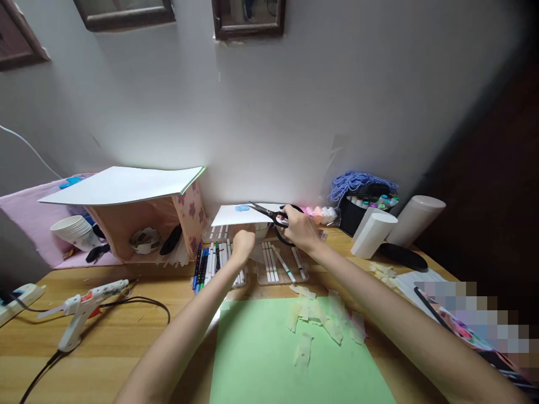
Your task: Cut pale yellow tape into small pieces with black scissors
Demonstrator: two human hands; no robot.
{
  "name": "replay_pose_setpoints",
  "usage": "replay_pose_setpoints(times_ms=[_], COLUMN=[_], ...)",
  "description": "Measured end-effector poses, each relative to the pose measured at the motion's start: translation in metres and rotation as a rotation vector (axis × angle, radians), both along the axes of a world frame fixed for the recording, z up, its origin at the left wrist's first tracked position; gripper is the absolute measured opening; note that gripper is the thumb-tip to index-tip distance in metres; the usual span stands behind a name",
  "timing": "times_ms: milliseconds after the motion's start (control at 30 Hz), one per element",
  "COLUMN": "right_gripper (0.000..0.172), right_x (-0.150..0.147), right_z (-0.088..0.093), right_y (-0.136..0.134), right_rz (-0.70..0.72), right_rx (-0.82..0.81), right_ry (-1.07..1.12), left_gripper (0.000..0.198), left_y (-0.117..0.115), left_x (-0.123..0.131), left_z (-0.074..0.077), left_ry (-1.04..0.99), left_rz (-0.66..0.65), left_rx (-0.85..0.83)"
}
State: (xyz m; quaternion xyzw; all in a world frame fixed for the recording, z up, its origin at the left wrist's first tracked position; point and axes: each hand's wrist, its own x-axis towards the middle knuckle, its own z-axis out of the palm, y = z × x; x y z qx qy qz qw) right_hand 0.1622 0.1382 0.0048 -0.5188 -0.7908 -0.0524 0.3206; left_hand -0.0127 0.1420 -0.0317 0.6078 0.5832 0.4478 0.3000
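Observation:
Black-handled scissors (273, 215) are in my right hand (300, 229), their blades pointing left over a white sheet (229, 215) that bears a small blue patch. My left hand (244, 244) is closed just below the front edge of that sheet; what its fingers hold, if anything, is hidden. Under and in front of both hands lie white markers (269, 262) in clear trays. Nearer to me is a green sheet (252, 348) with several torn pale strips (304, 350) on it.
At the left are a glue gun (82, 308) with its cord, paper cups (76, 233) and a pink box (191, 216) under a large white sheet (126, 185). Rolls (374, 234), blue yarn (357, 184) and a black marker holder (350, 216) stand at the right.

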Motion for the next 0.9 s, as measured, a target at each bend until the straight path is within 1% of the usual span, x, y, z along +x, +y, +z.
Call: replay_pose_setpoints(times_ms=[67,100,167,233,300,333,367,400,433,500,567,600,667,733,767,833,900], right_gripper=[0.016,0.019,0.022,0.021,0.016,0.016,0.015,0.016,0.016,0.019,0.020,0.020,0.018,0.017,0.018,0.019,0.021], right_x=[0.002,0.004,0.007,0.012,0.022,0.029,0.037,0.047,0.058,0.083,0.110,0.122,0.144,0.160,0.165,0.171,0.169], right_z=[-0.010,-0.015,-0.025,-0.035,-0.047,-0.052,-0.058,-0.062,-0.066,-0.072,-0.076,-0.077,-0.079,-0.080,-0.080,-0.080,-0.080], right_y=[-0.004,-0.006,-0.013,-0.026,-0.044,-0.054,-0.065,-0.076,-0.086,-0.103,-0.115,-0.119,-0.127,-0.133,-0.135,-0.140,-0.143], right_rz=[0.040,0.062,0.104,0.122,0.095,0.061,0.039,0.017,-0.018,-0.153,-0.272,-0.319,-0.406,-0.472,-0.495,-0.509,-0.457], right_rx=[-0.026,-0.041,-0.067,-0.081,-0.094,-0.120,-0.172,-0.227,-0.271,-0.312,-0.345,-0.352,-0.403,-0.473,-0.501,-0.523,-0.540], right_ry=[-0.007,-0.010,-0.008,0.011,0.066,0.165,0.249,0.300,0.305,0.299,0.313,0.318,0.275,0.208,0.183,0.191,0.314], left_gripper=[0.033,0.026,0.019,0.018,0.017,0.016,0.015,0.015,0.015,0.019,0.032,0.042,0.058,0.059,0.052,0.039,0.036], left_y=[-0.033,-0.049,-0.077,-0.102,-0.122,-0.132,-0.141,-0.150,-0.158,-0.171,-0.178,-0.179,-0.177,-0.170,-0.167,-0.158,-0.150], left_x=[-0.014,-0.022,-0.040,-0.056,-0.069,-0.072,-0.073,-0.073,-0.071,-0.061,-0.048,-0.040,-0.023,-0.002,0.008,0.030,0.051], left_z=[-0.013,-0.019,-0.028,-0.033,-0.033,-0.032,-0.030,-0.028,-0.025,-0.020,-0.017,-0.017,-0.020,-0.026,-0.029,-0.035,-0.039], left_ry=[0.035,0.048,0.061,0.076,0.104,0.131,0.183,0.234,0.285,0.375,0.446,0.472,0.509,0.530,0.539,0.550,0.558], left_rz=[0.082,0.112,0.129,0.127,0.169,0.174,0.144,0.083,-0.007,-0.242,-0.474,-0.562,-0.674,-0.694,-0.671,-0.566,-0.490], left_rx=[-0.009,-0.011,-0.016,-0.029,-0.018,-0.004,0.015,0.032,0.043,0.043,0.043,0.050,0.069,0.074,0.071,0.081,0.130])
